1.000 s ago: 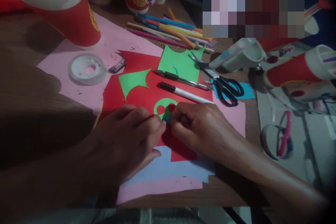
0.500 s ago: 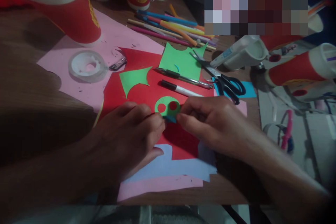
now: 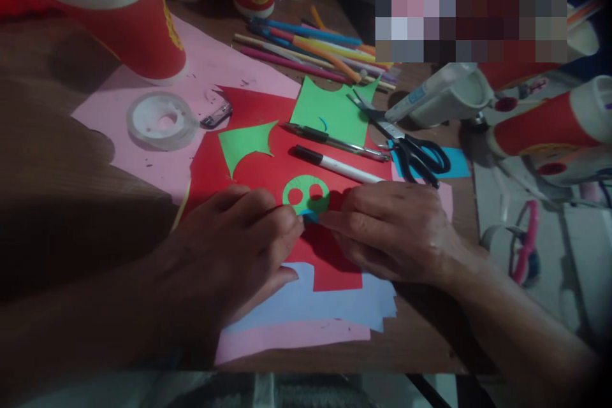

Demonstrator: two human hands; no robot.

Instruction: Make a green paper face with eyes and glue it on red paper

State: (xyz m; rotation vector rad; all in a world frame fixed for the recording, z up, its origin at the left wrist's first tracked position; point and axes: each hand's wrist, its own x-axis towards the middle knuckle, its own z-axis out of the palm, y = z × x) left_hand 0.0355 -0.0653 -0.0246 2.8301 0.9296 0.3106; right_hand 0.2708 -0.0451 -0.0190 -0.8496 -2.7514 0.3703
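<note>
A small green paper circle (image 3: 306, 188) with two red round spots like eyes lies on a red paper sheet (image 3: 258, 172). At its lower edge sits a small blue paper piece (image 3: 310, 216). My left hand (image 3: 253, 223) is closed, its fingers curled and their tips pressed at the lower left of the circle and the blue piece's left end. From the other side, my right hand (image 3: 392, 229) has its forefinger at the blue piece's right end, the other fingers curled. Just beyond the circle lie a capped white marker (image 3: 339, 166) and a black pen (image 3: 335, 141).
Scissors (image 3: 406, 145) lie right of green paper scraps (image 3: 329, 102). A tape roll (image 3: 161, 120) and a nail clipper (image 3: 217, 115) rest on pink paper (image 3: 138, 150). A large red cup (image 3: 138, 32), coloured sticks (image 3: 310, 48) and a tipped cup (image 3: 540, 121) surround the work area.
My right hand has turned and drawn slightly to the right, its forefinger now pointing at the blue piece. The blue piece looks flatter against the circle. My left hand stays nearly still.
</note>
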